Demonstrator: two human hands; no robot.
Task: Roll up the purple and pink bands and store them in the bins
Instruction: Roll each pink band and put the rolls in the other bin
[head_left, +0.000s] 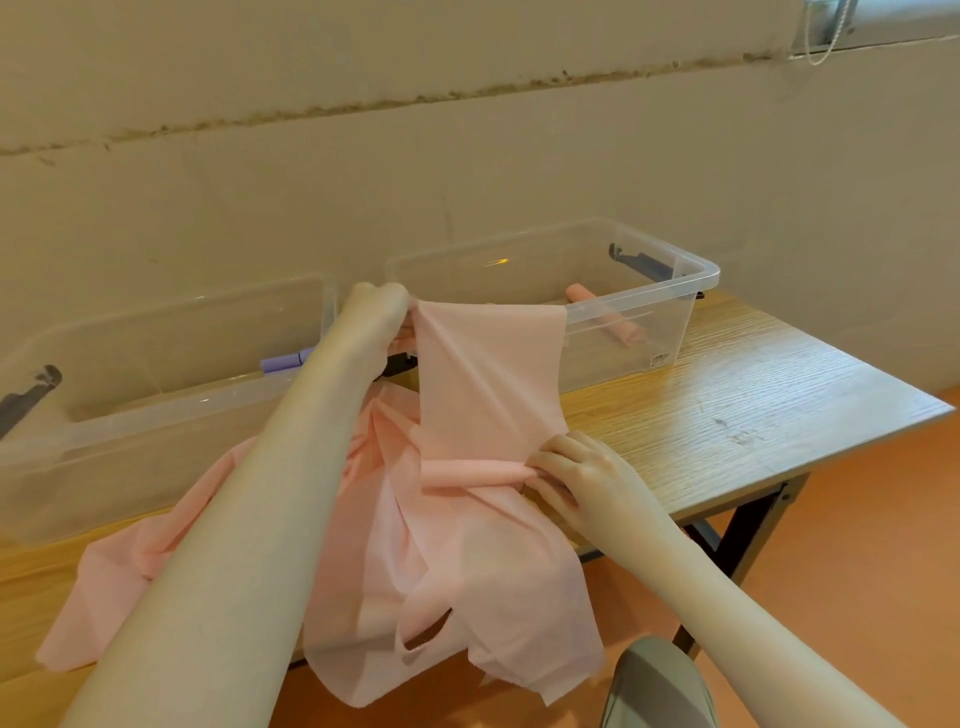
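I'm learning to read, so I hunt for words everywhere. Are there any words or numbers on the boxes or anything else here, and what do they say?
Small white sticker on the front wall of the right clear bin: it has print on it, but it is too small and blurred to read.
No other words, numbers or signs show on the left clear bin, the pink bands, the wooden table or the wall.

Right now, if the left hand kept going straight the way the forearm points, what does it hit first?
Most likely the right bin. The left hand, gripping the far end of the pink band, points away from the person toward the near left corner of that bin, close to the gap beside the left bin. Depth is unclear from one view.
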